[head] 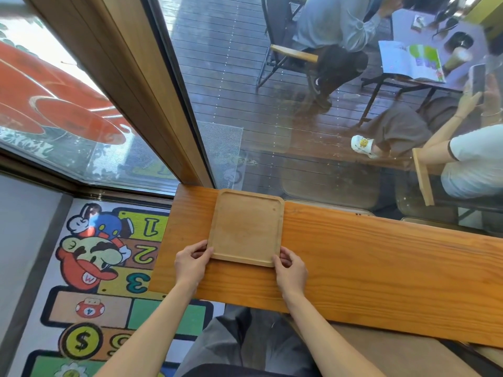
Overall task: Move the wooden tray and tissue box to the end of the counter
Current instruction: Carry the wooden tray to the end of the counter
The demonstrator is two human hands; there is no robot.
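Note:
A pale wooden tray [246, 227], square with rounded corners and a raised rim, lies flat near the left end of the orange-brown wooden counter [367, 257]. My left hand [190, 263] grips the tray's near left corner, thumb on the rim. At the near right corner, my right hand [290, 269] holds the tray the same way. The tray holds nothing. No tissue box is in view.
The counter's left end [163, 240] drops off above a cartoon floor mat [103, 268]. A glass window [313, 131] runs along the counter's far edge, a wooden frame post [152, 104] at the corner. People sit at a table [435, 36] outside.

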